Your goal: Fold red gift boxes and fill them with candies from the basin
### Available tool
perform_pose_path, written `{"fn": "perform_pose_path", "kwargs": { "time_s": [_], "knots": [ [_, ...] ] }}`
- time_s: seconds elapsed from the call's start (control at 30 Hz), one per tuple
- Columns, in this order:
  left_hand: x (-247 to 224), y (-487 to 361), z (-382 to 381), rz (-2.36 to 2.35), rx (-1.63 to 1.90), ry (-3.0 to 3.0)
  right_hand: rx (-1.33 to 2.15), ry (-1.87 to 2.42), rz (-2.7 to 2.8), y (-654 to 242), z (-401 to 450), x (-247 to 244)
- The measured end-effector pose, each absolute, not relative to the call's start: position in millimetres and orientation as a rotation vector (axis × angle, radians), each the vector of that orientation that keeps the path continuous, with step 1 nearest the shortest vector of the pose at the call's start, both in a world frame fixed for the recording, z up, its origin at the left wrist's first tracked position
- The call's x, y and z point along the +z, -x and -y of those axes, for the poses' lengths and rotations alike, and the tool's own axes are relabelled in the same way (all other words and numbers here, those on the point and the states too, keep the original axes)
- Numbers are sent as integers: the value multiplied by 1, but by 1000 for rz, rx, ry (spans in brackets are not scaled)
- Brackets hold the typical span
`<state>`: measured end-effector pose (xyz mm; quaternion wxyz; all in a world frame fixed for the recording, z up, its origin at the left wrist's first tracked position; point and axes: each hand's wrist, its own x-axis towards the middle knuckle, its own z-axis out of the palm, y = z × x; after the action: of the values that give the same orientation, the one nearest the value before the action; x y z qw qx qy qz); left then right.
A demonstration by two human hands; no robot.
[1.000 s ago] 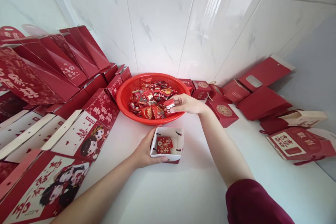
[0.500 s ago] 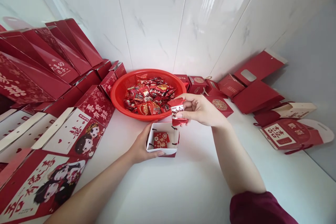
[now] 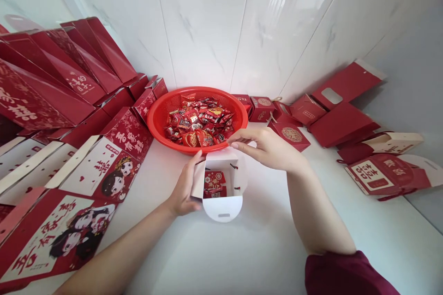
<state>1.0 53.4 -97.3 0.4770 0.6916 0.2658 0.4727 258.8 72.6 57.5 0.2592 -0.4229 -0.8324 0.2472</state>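
Observation:
A small candy box (image 3: 223,207), white inside, stands on the table with its flaps folded outward. Inside it lie a red printed packet (image 3: 215,179) and what looks like a wrapped candy. Along the box's left side, my left hand (image 3: 183,189) grips it, thumb in front and fingers behind. My right hand (image 3: 266,147) hovers just beyond the box's right back corner, thumb and forefinger slightly apart, with nothing visible between them. Its fingertips are close to the front rim of a red plastic basket (image 3: 159,136) holding many wrapped candies (image 3: 199,122).
Red gift boxes (image 3: 117,166) with printed couples and tall red bags (image 3: 79,73) crowd the left side. Small red boxes (image 3: 261,108) stand behind on the right, and larger ones (image 3: 342,124) lean towards the grey side panel. A white tiled wall (image 3: 204,23) rises at the back.
The wrapped candy has left my right hand. The box's flaps are now spread wider, with a rounded front flap showing. My left hand has shifted slightly left.

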Motion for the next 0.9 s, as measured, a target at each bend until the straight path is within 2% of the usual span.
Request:
{"fn": "perform_pose_path", "kwargs": {
  "time_s": [0.1, 0.2, 0.33, 0.53, 0.73, 0.9],
  "knots": [
    [-96, -4, -54, -617, 1333, -1517, 683, 1159, 2261, -262, -72, 59],
    [-92, -1, -58, -786, 1377, -1292, 682, 1182, 2186, -269, -70, 53],
    [-84, 4, -59, -865, 1255, -1281, 741, 1179, 2093, -287, -58, 30],
    [-75, -6, -44, -602, 953, -1395, 1148, 1054, 2286, -294, -24, -26],
    [-75, -13, -36, -708, 947, -1289, 1181, 930, 1868, -259, -7, -62],
    [-76, -15, -33, -687, 950, -1205, 1244, 985, 1543, -242, -1, -76]
  ]
}}
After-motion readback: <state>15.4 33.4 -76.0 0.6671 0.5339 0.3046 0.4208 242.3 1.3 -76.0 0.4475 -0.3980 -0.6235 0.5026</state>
